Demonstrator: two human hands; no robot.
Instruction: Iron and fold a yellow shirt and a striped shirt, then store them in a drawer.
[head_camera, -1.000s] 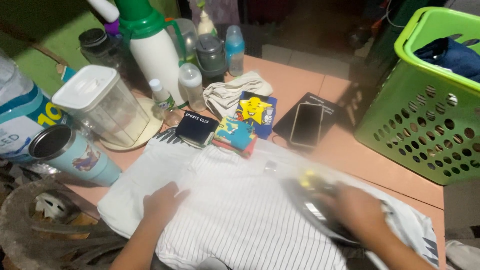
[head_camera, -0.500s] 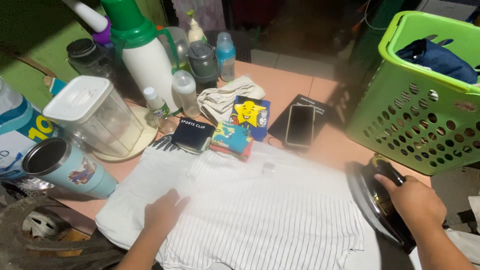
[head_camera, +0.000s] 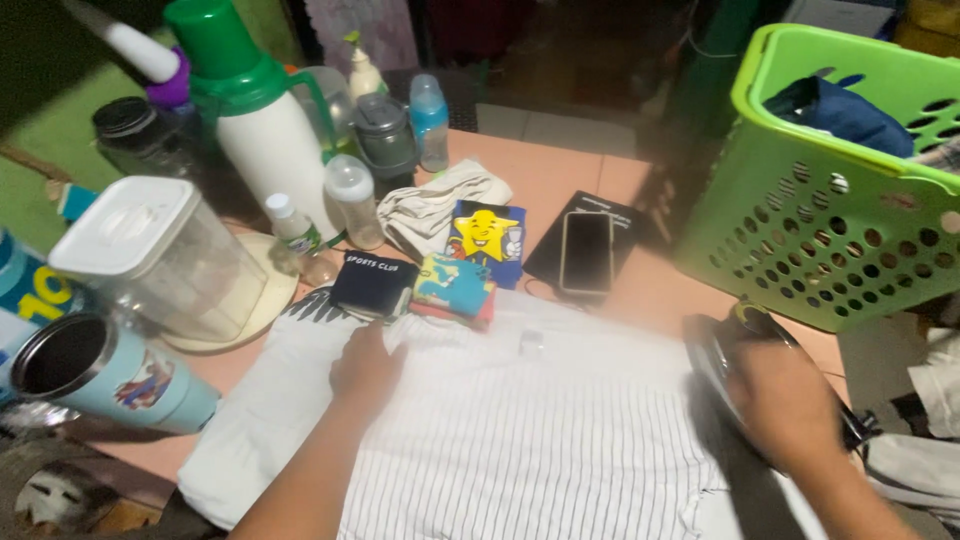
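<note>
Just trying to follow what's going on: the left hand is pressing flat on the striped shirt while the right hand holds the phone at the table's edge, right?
Not quite. The right hand grips a dark clothes iron, not the phone, which lies untouched beside the green basket. The left hand does press flat on the striped shirt, as the head view shows.

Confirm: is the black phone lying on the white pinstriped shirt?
No, the black phone lies on a dark flat pad on the pink tabletop, beyond the white pinstriped shirt.

Left hand (head_camera: 368, 368) slid up the striped shirt (head_camera: 520, 440), iron (head_camera: 735, 375) now at the table edge.
</note>
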